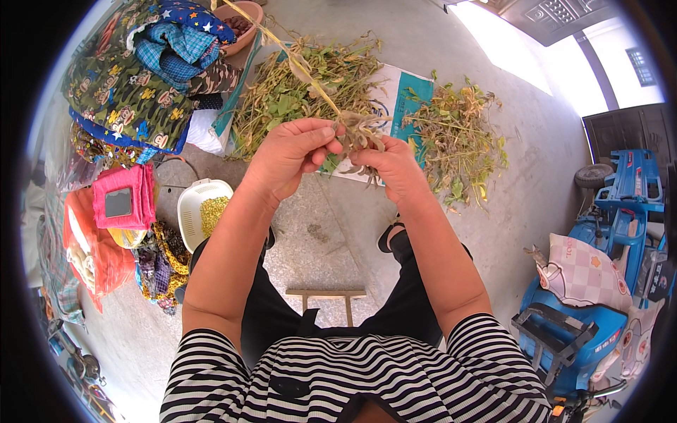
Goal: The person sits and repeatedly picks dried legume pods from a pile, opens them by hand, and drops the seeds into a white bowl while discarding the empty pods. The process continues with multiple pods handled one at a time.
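A dried bean stalk [303,69] with fuzzy brown pods slants from the upper left down to my hands. My left hand [296,156] pinches among the pods at its lower end, thumb against the forefinger. On the other side of the same pod cluster [360,131], my right hand [390,165] grips pods between thumb and fingers. Beyond them, a heap of bean plants [296,90] lies on a white and green woven sack [407,100]. To the left, a white plastic basket [186,209] holds shelled green and yellow beans [212,214], partly hidden by my left forearm.
A smaller pile of bean plants [460,143] lies right of the sack. Bedding [127,106] and a pink cloth [100,203] with a phone [118,202] are at left. An orange basin [253,13] stands behind. A blue electric tricycle [582,322] stands at right. A wooden stool [325,292] shows below.
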A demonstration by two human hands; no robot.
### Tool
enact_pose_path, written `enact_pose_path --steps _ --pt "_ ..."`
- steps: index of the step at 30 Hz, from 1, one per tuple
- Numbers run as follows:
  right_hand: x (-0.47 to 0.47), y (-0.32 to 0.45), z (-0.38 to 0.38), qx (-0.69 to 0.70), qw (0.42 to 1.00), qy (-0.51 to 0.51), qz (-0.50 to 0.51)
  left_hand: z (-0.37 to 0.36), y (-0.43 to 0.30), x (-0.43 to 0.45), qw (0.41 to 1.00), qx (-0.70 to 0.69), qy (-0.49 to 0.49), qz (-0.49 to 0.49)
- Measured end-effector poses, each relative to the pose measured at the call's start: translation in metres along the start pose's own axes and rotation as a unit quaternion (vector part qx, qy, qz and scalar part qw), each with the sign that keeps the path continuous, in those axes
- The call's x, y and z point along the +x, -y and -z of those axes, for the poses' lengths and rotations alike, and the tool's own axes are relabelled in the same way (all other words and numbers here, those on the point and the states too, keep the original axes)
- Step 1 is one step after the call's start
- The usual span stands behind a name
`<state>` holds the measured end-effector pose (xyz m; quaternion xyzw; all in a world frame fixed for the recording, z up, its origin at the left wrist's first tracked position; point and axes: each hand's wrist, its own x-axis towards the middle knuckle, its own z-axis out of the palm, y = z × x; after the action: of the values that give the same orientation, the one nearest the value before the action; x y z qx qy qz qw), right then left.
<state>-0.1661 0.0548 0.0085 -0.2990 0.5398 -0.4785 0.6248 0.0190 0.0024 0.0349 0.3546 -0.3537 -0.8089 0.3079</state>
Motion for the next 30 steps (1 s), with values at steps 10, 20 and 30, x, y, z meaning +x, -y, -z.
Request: enact_pose_path --steps 10,20,30 --pt "0.000 -0.002 -0.004 0.002 1.000 0.007 -0.007 -0.001 0.005 -0.001 0.997 0.060 -0.021 -0.040" --pt "0.000 -0.003 -0.005 -0.013 1.000 0.005 -0.011 0.005 0.005 0.001 1.000 0.002 -0.015 0.002" --pt "0.002 0.002 0.003 0.010 1.000 -0.004 -0.007 0.005 -0.006 -0.005 0.999 -0.039 0.032 0.016"
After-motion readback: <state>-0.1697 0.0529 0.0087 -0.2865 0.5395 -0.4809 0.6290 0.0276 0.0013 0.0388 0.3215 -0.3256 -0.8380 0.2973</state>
